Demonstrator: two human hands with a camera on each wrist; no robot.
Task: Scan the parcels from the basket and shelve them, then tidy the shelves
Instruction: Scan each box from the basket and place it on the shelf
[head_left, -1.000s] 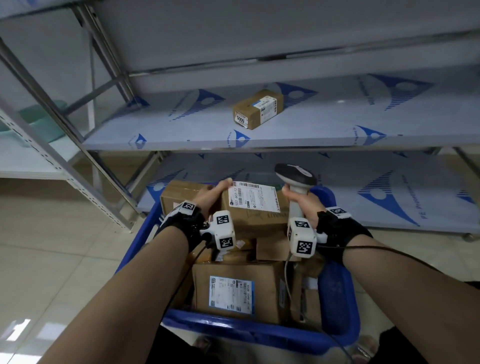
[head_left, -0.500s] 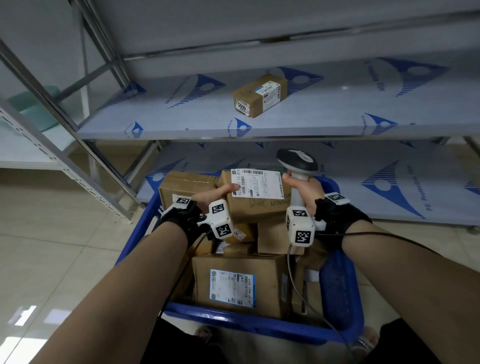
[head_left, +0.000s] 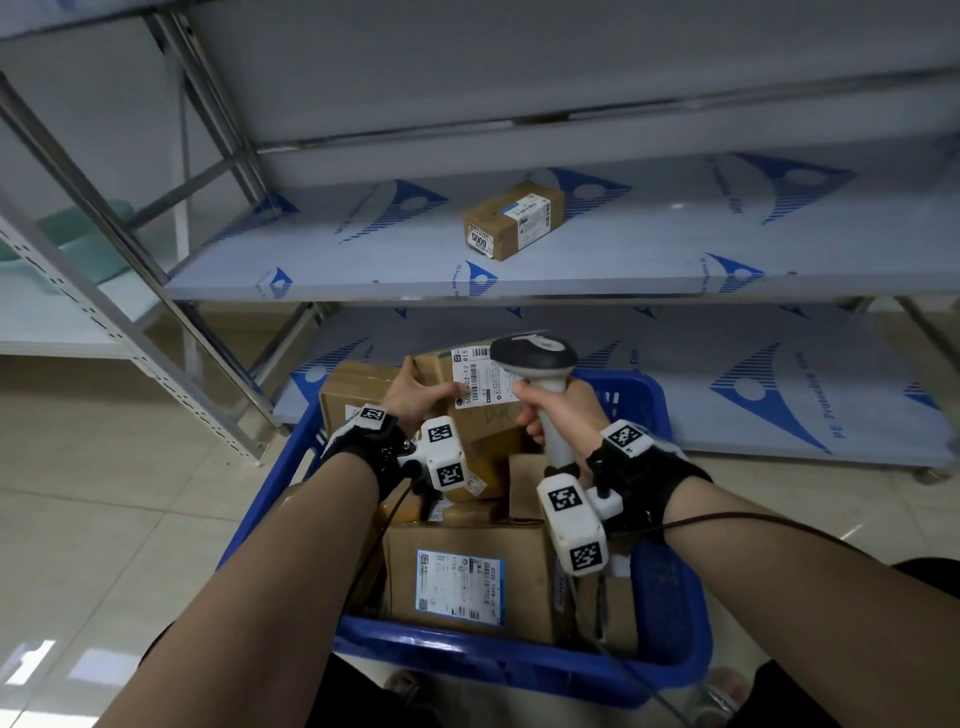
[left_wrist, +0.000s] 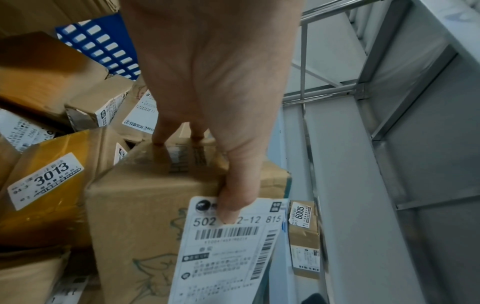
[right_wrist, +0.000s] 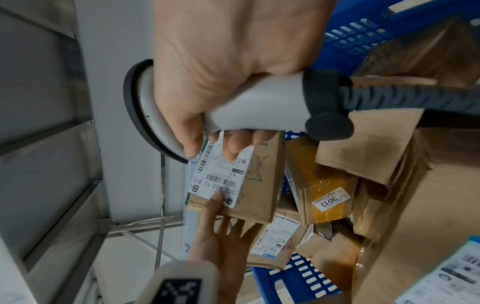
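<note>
My left hand (head_left: 415, 395) grips a brown cardboard parcel (head_left: 483, 421) with a white barcode label (left_wrist: 228, 242), held above the blue basket (head_left: 670, 613); the thumb (left_wrist: 233, 195) presses on the label's near end. My right hand (head_left: 556, 410) grips the grey barcode scanner (head_left: 535, 353) by its handle (right_wrist: 254, 102), its head just over the label's right side. The basket holds several more brown parcels, one large box (head_left: 467, 577) at the front and a yellow-taped one marked 3013 (left_wrist: 46, 181). One small parcel marked 6005 (head_left: 511, 218) lies on the middle shelf.
A grey metal rack with blue-printed film on its shelves (head_left: 675, 249) stands right behind the basket; the lower shelf (head_left: 779, 395) is beside the basket's far rim. A slanted rack post (head_left: 130, 332) is to the left. The scanner cable (right_wrist: 415, 98) trails back over the basket. Tiled floor lies at left.
The parcel in my left hand has turned, so its label now runs lengthwise away from me. The scanner head has moved left, over the label's edge. My view has dipped slightly.
</note>
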